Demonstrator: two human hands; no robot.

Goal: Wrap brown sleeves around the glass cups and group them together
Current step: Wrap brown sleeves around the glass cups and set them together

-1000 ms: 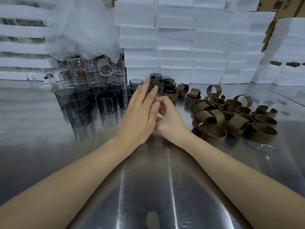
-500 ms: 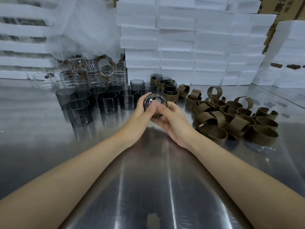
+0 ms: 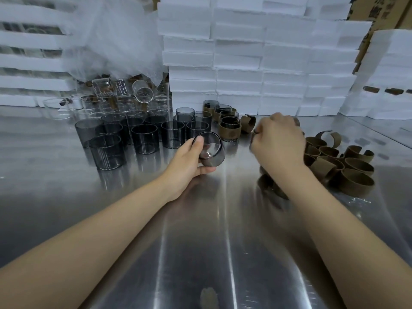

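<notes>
Moved: our right grip [image 3: 278, 143] has left the cup for the brown sleeves [image 3: 356, 181]. It is blurred, so we cannot tell what it holds. Our left grip [image 3: 187, 163] alone clasps the tilted glass cup [image 3: 211, 150] over the desk [image 3: 200, 241]. Risk: the one-handed hold slips and the glass strikes the steel.

A shiny, streaked steel surface [image 3: 200, 253] reflects the light. Stacks of white foam blocks [image 3: 256, 63] rise along its far edge. At the far left corner, crumpled translucent white wrap [image 3: 116, 41] drapes over slatted white foam trays [image 3: 26, 61]. Brown cardboard boxes [image 3: 379, 10] show behind the foam at the far right.
</notes>
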